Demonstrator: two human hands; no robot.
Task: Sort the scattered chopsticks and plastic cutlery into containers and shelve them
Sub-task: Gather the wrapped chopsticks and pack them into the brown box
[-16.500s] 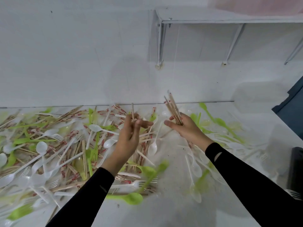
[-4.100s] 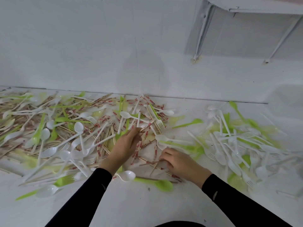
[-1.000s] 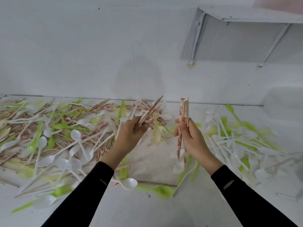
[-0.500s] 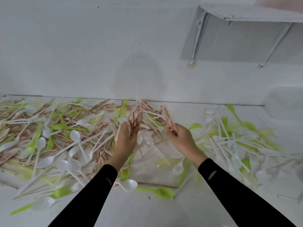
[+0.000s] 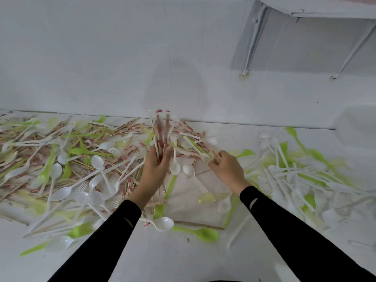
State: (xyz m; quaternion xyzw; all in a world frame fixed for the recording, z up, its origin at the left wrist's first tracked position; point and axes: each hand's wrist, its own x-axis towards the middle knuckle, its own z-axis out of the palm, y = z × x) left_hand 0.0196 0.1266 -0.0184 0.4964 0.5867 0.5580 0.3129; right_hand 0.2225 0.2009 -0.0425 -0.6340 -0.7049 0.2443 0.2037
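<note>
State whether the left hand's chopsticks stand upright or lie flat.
Upright: the left hand grips the chopsticks low, tips pointing up.

Left hand (image 5: 155,167): fingers curled round chopstick bundle (image 5: 161,135), held upright, red-printed wrappers (print too blurred to read).
Right hand (image 5: 226,168): fingers pinch chopsticks (image 5: 209,153) low over the white bench (image 5: 183,257).
Between the two sets of fingers: white spoon (image 5: 175,167).
Left of the left fingers: mixed heap (image 5: 71,159) of chopsticks and white and green cutlery.
Right of the right fingers: cutlery pile (image 5: 295,176), white and green.
</note>
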